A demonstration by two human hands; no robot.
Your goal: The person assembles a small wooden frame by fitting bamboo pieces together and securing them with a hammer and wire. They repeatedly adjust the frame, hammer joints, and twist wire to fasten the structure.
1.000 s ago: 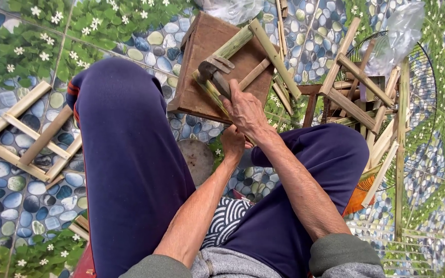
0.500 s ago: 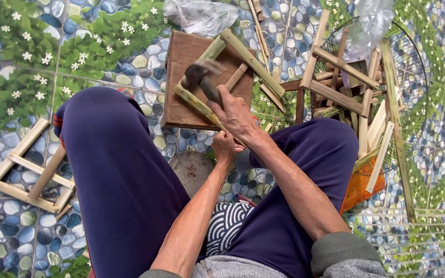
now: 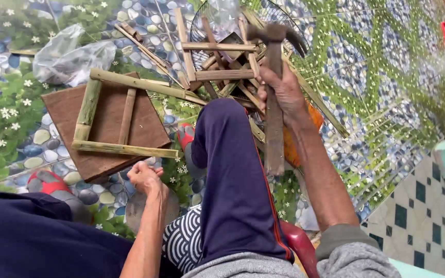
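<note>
My right hand (image 3: pixel 281 92) grips the wooden handle of a hammer (image 3: pixel 274 36) and holds it raised, head up, over my right knee. The hammer is well to the right of a bamboo frame (image 3: pixel 124 110) that lies flat on a brown wooden board (image 3: pixel 63 108). My left hand (image 3: pixel 142 177) rests with its fingers curled by the near edge of the board, close to the frame's near rail. Whether it pinches anything small is hidden.
A pile of finished bamboo frames (image 3: pixel 217 62) lies on a round wire guard (image 3: pixel 289 15) behind my knee. A clear plastic bag (image 3: pixel 68 56) sits beyond the board. I sit on a red stool (image 3: pixel 297 247). A tiled step (image 3: pixel 428 206) rises at the right.
My right hand has lifted the hammer off the frame and swung it up and to the right. My left hand has drawn back to the board's near edge. The view has shifted.
</note>
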